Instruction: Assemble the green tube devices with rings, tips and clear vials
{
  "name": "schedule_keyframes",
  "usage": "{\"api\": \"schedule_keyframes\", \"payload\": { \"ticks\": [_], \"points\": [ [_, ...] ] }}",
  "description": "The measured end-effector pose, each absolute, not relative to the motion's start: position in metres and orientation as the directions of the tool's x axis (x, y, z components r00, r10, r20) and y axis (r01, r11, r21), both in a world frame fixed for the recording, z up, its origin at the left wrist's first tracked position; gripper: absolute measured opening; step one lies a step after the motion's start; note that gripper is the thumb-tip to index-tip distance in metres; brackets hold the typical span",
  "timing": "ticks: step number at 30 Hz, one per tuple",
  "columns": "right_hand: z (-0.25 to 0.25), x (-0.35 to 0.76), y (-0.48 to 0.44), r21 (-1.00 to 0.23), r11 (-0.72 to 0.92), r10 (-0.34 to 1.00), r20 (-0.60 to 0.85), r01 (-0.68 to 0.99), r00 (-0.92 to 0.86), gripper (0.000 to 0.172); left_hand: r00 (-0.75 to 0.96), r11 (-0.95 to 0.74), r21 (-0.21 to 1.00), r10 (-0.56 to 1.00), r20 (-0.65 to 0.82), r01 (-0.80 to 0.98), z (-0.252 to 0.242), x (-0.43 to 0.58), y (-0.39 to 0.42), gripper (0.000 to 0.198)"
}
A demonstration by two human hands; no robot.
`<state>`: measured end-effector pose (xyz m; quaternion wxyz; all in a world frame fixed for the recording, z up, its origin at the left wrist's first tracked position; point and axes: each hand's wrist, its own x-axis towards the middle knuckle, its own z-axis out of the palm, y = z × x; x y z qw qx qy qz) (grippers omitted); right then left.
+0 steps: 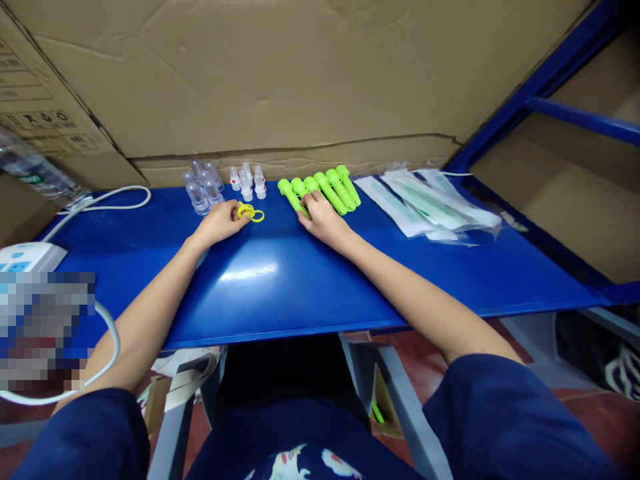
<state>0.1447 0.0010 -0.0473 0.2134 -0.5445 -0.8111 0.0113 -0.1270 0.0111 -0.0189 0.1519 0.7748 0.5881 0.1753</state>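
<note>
My left hand (220,223) rests on the blue table with its thumb and fingers closed at the edge of a few yellow rings (257,216). Behind it stand several clear plastic cups (198,197) and a group of small clear-and-white pieces with red marks (246,183). A row of bright green tubes with round, wider heads (334,193) lies side by side at the back. Over the front left of that row, my right hand (323,219) has its fingers around the near end of a green tube, partly hiding it.
Clear-wrapped strips (425,203) lie in a pile on the right of the blue table (280,287). At the left are a white power strip (33,257), its cable and a plastic bottle (37,170). Cardboard (300,80) walls off the back, and a blue frame (540,73) rises at the right.
</note>
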Motion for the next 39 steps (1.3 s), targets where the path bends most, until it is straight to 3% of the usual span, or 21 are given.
{"api": "schedule_keyframes", "payload": {
  "ticks": [4,9,14,17,20,23,26,31,35,39],
  "points": [
    [-0.049,0.138,0.003,-0.269,0.375,0.897,0.348,0.887,-0.273,0.029,0.264,-0.276,0.407,0.961,0.088,0.871,-0.019,-0.125,0.010,0.028],
    [-0.039,0.134,-0.002,-0.256,0.362,0.906,0.325,0.897,-0.273,0.035,0.278,-0.285,0.239,0.959,0.063,0.928,-0.017,-0.123,0.007,0.036],
    [-0.025,0.156,-0.007,-0.136,0.436,0.856,0.366,0.889,-0.364,0.058,0.211,-0.221,0.216,0.975,0.071,0.951,-0.012,-0.120,0.003,0.044],
    [-0.029,0.165,-0.006,-0.128,0.468,0.870,0.242,0.874,-0.431,0.075,0.183,-0.191,0.201,0.981,0.061,0.961,-0.008,-0.118,0.001,0.044],
    [-0.040,0.161,-0.001,-0.165,0.433,0.900,0.131,0.886,-0.416,0.069,0.170,-0.177,0.182,0.984,0.052,0.967,-0.006,-0.117,-0.001,0.045],
    [-0.050,0.151,0.006,-0.180,0.405,0.912,0.144,0.896,-0.383,0.059,0.175,-0.182,0.171,0.983,0.055,0.968,-0.003,-0.115,-0.003,0.046],
    [-0.054,0.146,0.015,-0.225,0.388,0.917,0.196,0.894,-0.348,0.059,0.192,-0.200,0.154,0.979,0.066,0.968,-0.003,-0.113,-0.004,0.044],
    [-0.051,0.153,0.026,-0.370,0.543,0.821,0.422,0.754,-0.384,0.065,0.238,-0.248,0.127,0.967,0.090,0.960,-0.008,-0.114,-0.002,0.038],
    [-0.045,0.160,0.023,-0.335,0.563,0.785,0.503,0.756,-0.362,0.061,0.235,-0.250,0.132,0.965,0.119,0.959,-0.010,-0.117,0.000,0.033],
    [-0.044,0.161,0.016,-0.249,0.552,0.798,0.434,0.796,-0.417,0.056,0.225,-0.243,0.132,0.964,0.139,0.961,-0.008,-0.116,0.000,0.033]
  ]
}}
